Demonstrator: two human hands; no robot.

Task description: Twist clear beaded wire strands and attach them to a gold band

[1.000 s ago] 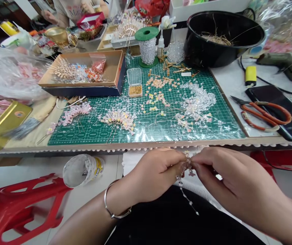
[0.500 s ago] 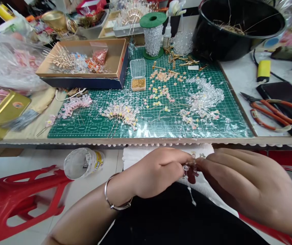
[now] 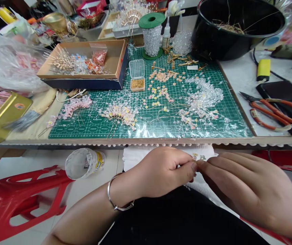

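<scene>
- Two hands, left (image 3: 158, 173) and right (image 3: 248, 187), press their fingers (image 3: 193, 166) together on a beaded flower sprig (image 3: 198, 156), above white cloth (image 3: 138, 158)
- Cardboard box (image 3: 119, 61) holds gold wire sprays (image 3: 63, 60), bead bag (image 3: 99, 58)
- Clear plastic case (image 3: 136, 68) holds gold beads (image 3: 138, 84)

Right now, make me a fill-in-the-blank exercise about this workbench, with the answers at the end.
A silver ____ circles the wrist of the left hand.
The cutting mat is ____.
The small plastic box on that mat holds tiny ____ beads.
The orange-handled scissors lie to the ____ of the mat.

bangle; green; gold; right
</scene>
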